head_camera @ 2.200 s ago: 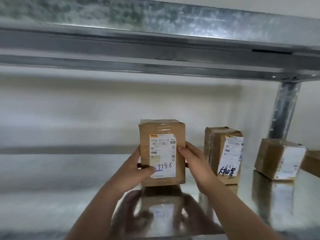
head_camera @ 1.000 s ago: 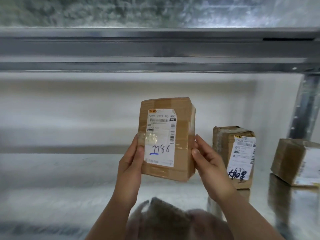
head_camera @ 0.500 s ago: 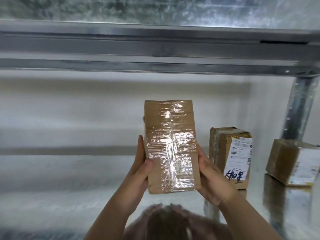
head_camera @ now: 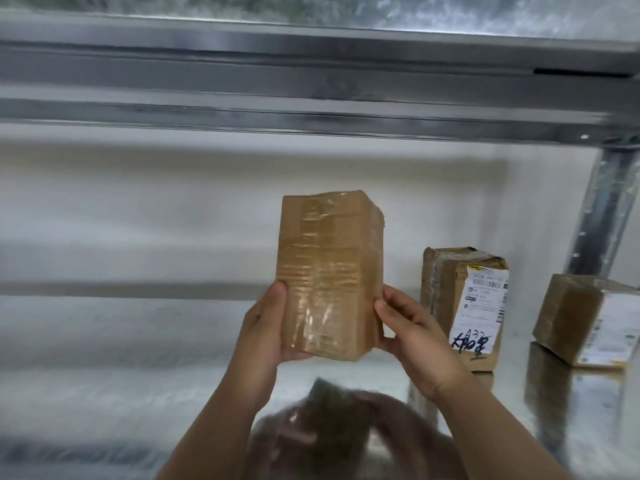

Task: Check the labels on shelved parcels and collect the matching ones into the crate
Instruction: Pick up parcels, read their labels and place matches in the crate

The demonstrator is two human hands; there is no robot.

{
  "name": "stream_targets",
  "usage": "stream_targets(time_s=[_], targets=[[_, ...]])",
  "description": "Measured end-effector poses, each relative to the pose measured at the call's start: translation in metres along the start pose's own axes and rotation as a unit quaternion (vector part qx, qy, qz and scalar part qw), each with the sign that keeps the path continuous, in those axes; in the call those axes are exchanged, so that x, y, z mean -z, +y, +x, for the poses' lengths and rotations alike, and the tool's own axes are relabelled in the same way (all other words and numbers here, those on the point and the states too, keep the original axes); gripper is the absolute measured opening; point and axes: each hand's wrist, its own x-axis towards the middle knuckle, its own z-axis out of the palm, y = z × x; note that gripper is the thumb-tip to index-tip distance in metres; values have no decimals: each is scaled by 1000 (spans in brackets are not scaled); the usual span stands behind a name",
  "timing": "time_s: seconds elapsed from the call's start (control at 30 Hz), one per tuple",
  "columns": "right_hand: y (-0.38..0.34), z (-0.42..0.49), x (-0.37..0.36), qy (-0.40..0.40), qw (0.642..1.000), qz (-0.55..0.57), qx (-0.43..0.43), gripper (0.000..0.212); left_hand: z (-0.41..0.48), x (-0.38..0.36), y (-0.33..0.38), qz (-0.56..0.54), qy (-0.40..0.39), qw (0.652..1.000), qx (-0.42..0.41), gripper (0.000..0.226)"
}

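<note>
I hold a small brown cardboard parcel (head_camera: 329,275) upright above the metal shelf (head_camera: 121,341), its taped side toward me and its label turned out of sight. My left hand (head_camera: 265,327) grips its lower left edge and my right hand (head_camera: 412,327) grips its lower right edge. A second parcel (head_camera: 464,306) stands on the shelf to the right, its white label showing handwritten marks. A third parcel (head_camera: 585,320) sits tilted at the far right, partly cut off by the frame edge. No crate is in view.
The steel beam of the upper shelf (head_camera: 311,81) runs across the top. A metal upright post (head_camera: 602,216) stands at the right rear. The shiny shelf surface reflects my hands and the parcels. A pale wall lies behind.
I lifted the parcel off the shelf and turned it around, so its labelled face marked 7786 gave way to a taped side. Both hands stayed on it.
</note>
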Motion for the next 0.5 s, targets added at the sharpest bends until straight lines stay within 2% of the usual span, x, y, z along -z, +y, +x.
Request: stream_targets(time_s=[0.1, 0.17, 0.23, 0.27, 0.33, 0.5], targets=[[-4, -1, -2, 34, 999, 21, 17, 25, 5, 6, -3, 25, 109, 993, -43, 19], [-7, -2, -2, -9, 998, 56, 25, 21, 5, 6, -4, 16, 128, 990, -50, 28], [-7, -4, -1, -64, 992, 109, 22, 24, 6, 6, -5, 2, 88, 994, -57, 22], [-6, -4, 0, -89, 988, 128, 24, 31, 5, 6, -2, 1, 51, 997, -54, 28], [-5, -5, 2, -121, 983, 137, 32, 45, 2, 7, -3, -8, -26, 999, -42, 59], [-4, -6, 2, -106, 985, 123, 56, 85, -2, 8, -3, -1, -51, 997, -62, 57]])
